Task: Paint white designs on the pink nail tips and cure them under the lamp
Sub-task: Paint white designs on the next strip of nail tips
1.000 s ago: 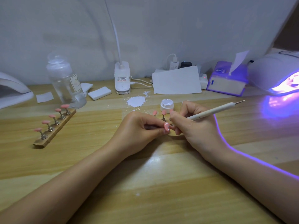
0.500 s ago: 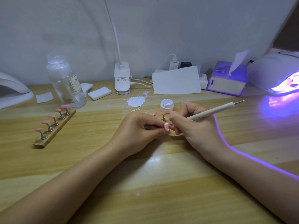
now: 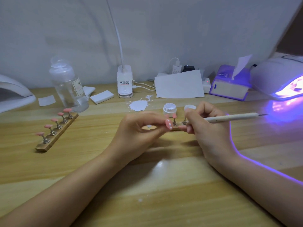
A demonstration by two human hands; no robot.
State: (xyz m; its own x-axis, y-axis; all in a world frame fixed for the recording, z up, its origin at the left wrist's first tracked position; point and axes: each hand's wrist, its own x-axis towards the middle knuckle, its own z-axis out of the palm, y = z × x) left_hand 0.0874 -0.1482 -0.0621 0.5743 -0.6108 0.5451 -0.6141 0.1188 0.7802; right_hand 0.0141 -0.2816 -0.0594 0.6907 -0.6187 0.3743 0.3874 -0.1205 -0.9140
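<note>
Head view, painting stage. My left hand (image 3: 139, 128) pinches one pink nail tip (image 3: 168, 124) on its stand between thumb and fingertips, tilting its face up toward me so the surface is open to the tool; small white dots show on it. My right hand (image 3: 208, 126) grips the dotting pen (image 3: 229, 119) like a pencil, fingers curled round the shaft, its working point just beside the tip and apart from it. Both wrists rest on the table (image 3: 147, 185) near its middle, which I judge steadies the fine strokes. The open jar of white gel (image 3: 170, 109) stands just behind my hands, near for reloading; its lid (image 3: 190, 107) lies beside it. A short holder with further tips (image 3: 174, 119) sits between my hands. The wooden rack of five pink tips (image 3: 56, 130) waits toward the table's left edge. The curing lamp (image 3: 278, 79) glows violet at the far right corner, ready for the tip.

Compared with half a second ago, the pen point has drawn back from the nail tip, and my hands have parted slightly.
</note>
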